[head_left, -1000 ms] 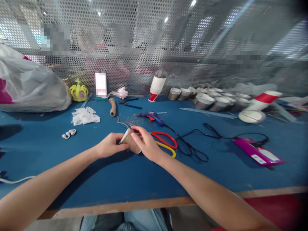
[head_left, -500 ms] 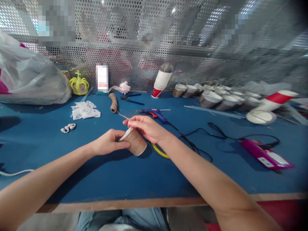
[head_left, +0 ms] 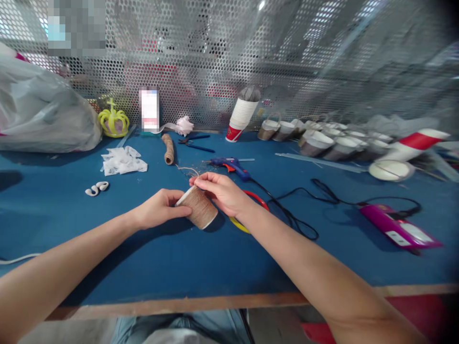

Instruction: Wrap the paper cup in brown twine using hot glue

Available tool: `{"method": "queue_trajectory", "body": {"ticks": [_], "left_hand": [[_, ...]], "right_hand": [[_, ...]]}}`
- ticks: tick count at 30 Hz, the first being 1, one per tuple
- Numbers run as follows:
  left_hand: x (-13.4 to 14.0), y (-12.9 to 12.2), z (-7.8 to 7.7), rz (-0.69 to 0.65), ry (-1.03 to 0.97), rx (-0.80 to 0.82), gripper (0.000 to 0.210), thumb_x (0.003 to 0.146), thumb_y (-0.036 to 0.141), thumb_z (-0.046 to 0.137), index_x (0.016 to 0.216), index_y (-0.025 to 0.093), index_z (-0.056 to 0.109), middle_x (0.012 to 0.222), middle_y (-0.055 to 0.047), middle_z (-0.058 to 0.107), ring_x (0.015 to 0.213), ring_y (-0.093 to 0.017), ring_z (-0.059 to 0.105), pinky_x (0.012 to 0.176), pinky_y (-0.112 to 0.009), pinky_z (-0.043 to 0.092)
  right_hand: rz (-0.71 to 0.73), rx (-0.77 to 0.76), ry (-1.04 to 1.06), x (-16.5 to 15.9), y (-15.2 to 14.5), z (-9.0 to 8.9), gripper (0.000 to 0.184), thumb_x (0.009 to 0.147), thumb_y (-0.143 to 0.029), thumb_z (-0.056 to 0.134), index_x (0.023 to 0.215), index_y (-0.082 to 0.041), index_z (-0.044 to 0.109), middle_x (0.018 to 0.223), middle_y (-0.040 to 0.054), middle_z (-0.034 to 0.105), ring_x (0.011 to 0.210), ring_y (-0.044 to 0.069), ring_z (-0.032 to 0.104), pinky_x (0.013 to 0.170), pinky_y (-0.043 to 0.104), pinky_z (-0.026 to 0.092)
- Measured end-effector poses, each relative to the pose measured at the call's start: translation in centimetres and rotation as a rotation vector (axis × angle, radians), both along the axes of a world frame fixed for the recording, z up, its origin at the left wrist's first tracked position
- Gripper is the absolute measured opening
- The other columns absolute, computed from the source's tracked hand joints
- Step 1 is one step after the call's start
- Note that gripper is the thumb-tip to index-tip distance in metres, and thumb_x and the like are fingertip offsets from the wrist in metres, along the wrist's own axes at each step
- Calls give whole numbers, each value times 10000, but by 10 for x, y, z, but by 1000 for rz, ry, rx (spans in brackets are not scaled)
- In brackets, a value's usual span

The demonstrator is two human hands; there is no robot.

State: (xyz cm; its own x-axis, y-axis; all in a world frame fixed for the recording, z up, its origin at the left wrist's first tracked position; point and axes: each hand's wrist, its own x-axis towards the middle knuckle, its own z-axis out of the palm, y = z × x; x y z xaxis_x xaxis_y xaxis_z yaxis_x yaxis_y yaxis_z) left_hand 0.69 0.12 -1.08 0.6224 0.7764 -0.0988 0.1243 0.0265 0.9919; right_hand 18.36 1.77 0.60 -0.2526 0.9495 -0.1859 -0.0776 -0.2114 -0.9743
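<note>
Two bare hands work one tilted, twine-wrapped paper cup (head_left: 198, 210) above our blue table (head_left: 179, 258); left hand (head_left: 158, 209) fingers clamped on its rim steady it; right hand (head_left: 219, 191) fingers pinch brown twine (head_left: 186, 168) at the cup's top, strand trailing to a spool (head_left: 168, 149).

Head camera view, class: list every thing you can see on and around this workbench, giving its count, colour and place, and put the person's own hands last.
Table: one, blue, wooden front edge.
Twine-wrapped cup: one, brown with white rim, on its side at centre.
Twine spool: one, brown, behind the hands.
Glue gun: one, blue, centre back.
Scissors: one, red and yellow handles, under the right wrist.
Crown: one, yellow, back left.
Plastic bag: one, grey, far left.
Stacked cups: one stack, white and red, by the mesh.
Wrapped cups: several, brown, back right.
Pink device: one, right.
Left hand: grips the cup's rim end.
Right hand: pinches twine at the cup.
</note>
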Motion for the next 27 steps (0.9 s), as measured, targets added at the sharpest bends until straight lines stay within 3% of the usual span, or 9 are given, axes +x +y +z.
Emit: {"method": "queue_trajectory", "body": {"ticks": [15,24,27], "left_hand": [[-1,0,1,-1,41,78,183,721,266,601,816,110,610,736,-3,615,703,-137,557,697,-258,437],[-2,0,-3,37,133,255,184,755,282,568,816,114,606,735,-8,594,702,-139,532,686,-252,426],[-2,-1,1,30,108,243,185,738,282,586,832,123,590,771,-12,593,719,-138,530,685,-245,422]], "right_hand": [[6,176,-107,-1,-2,-8,163,685,-291,620,697,-184,498,856,23,617,737,129,554,728,305,439],[8,382,-458,-4,-8,-4,159,814,-342,467,873,-199,503,892,36,573,859,158,543,785,317,424],[14,436,-507,-6,-9,-7,180,820,-343,458,904,-191,505,901,49,580,851,161,560,777,323,440]]}}
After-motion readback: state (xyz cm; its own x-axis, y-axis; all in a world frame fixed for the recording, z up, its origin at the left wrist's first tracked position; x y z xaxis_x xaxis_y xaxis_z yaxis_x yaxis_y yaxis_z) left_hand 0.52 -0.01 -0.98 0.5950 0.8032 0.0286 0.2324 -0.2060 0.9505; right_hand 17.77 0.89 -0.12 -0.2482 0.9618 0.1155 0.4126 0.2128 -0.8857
